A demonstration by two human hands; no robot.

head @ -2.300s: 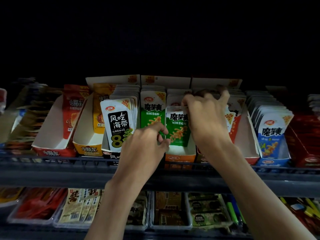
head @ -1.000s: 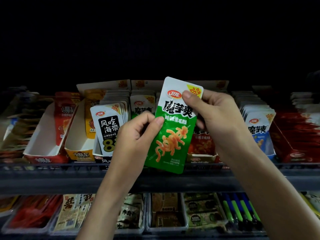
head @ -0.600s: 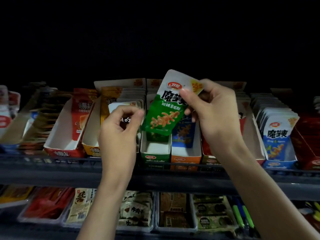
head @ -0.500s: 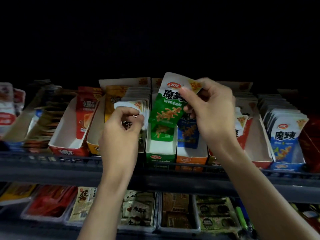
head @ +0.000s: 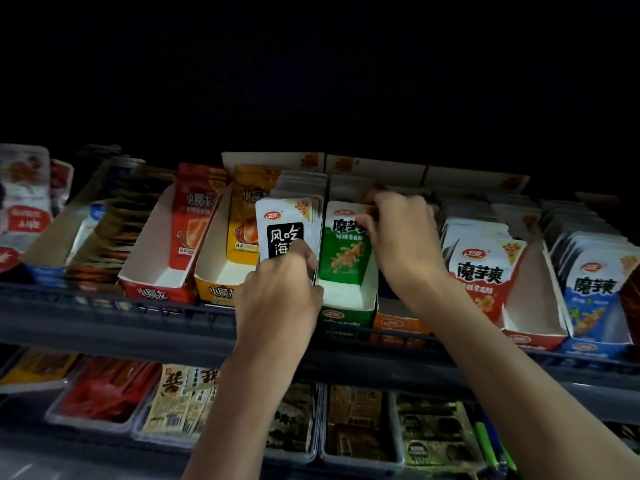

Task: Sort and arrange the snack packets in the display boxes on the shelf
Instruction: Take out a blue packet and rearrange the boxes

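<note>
So the biggest thing here is the dark shelf (head: 104,327) running across the whole view, with a row of open cardboard display boxes sitting on it; below it there's a lower shelf (head: 242,459) with clear trays of more snacks, pretty dim down there. Everything above the boxes is just black.

Boxes next: a red box (head: 152,271) on the left, mostly bare inside with red packets stood at the back; an orange-yellow box (head: 218,275) just beside it, same deal; then the green box (head: 346,306) in the middle, an orange box (head: 398,322) right of that, another red one (head: 533,327) and a blue box (head: 588,344) at the far right, both packed with white-topped packets.

Hands: the left hand (head: 280,299) is up at the front of the stack of white-and-black packets (head: 284,230), its grip closed on the lower part of the front one; the right hand (head: 403,237) reaches over the green box, fingers narrow and pinching the top right corner of the green packet (head: 343,247).

That green packet stands upright inside the green box, at the front of the stack, touching the packets behind it; the box's bare white floor shows in front of it.
</note>
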